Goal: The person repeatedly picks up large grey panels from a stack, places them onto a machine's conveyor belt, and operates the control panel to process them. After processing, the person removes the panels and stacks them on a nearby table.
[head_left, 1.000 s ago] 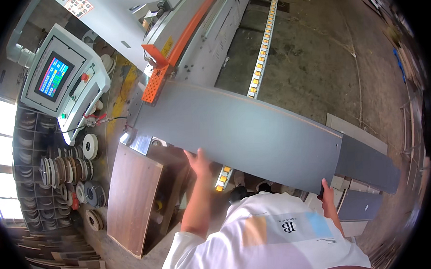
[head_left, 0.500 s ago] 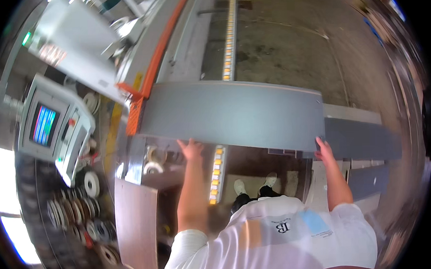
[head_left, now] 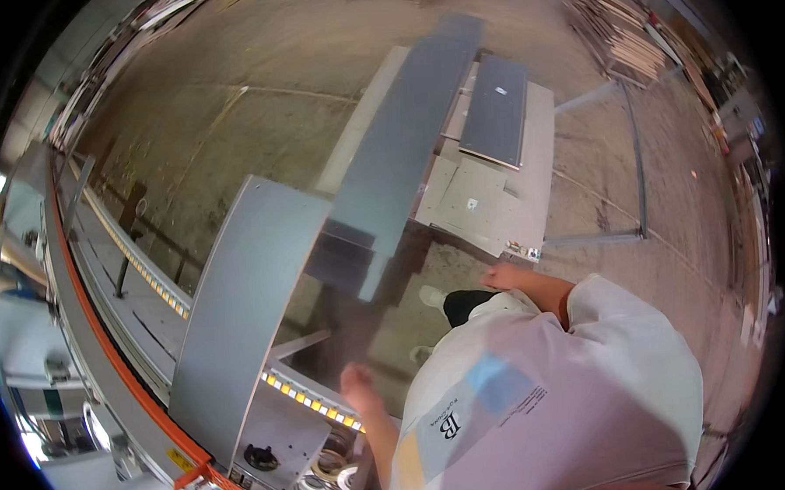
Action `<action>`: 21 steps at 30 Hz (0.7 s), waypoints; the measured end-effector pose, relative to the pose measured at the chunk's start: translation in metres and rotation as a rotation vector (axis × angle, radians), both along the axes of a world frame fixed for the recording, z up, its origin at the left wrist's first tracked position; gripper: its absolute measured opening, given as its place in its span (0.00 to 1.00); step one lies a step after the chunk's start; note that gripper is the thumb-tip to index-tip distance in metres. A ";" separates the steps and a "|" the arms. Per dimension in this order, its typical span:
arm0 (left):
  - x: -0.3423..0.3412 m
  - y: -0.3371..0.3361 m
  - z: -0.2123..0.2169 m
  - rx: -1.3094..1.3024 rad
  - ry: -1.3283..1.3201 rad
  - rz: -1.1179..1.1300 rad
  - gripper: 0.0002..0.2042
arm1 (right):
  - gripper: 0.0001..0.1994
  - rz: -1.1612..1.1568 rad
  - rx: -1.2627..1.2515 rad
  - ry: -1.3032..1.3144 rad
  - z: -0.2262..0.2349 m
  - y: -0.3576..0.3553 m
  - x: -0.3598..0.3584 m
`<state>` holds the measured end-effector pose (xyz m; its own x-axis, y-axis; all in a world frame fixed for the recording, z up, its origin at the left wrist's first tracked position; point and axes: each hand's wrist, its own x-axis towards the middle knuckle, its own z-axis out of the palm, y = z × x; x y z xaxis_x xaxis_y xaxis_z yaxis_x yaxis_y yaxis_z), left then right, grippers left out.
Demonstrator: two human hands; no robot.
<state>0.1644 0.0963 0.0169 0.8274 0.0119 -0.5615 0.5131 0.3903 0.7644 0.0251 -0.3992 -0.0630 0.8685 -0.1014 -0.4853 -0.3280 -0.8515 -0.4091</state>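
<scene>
Across rollers (head_left: pixel 312 402), smooth grey rectangular panel (head_left: pixel 251 312)

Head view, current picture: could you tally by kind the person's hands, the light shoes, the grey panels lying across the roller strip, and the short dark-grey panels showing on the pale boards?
Hands, the left hand and the right hand: 2
Light shoes: 2
Grey panel across the roller strip: 1
Short dark-grey panel: 1
Total: 6

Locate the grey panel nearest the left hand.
In the head view, the grey panel lies left of centre across the roller strip, beside the orange rail, left of the left hand.
</scene>
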 end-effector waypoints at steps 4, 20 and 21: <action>-0.009 -0.038 -0.049 0.365 -0.257 -0.502 0.11 | 0.21 -0.764 0.405 0.417 -0.049 -0.046 -0.116; -0.023 -0.283 -0.065 0.318 0.264 -0.916 0.14 | 0.23 -1.424 1.138 0.031 -0.210 -0.246 -0.056; -0.025 -0.291 -0.066 0.317 0.323 -0.940 0.13 | 0.23 -1.397 0.913 0.076 -0.194 -0.270 -0.022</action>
<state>0.1396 -0.1948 -0.0490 0.3903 -0.3741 -0.8413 0.7043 -0.4672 0.5344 0.0033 -0.6690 -0.2567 0.3330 -0.4047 -0.8516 -0.6199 0.5866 -0.5212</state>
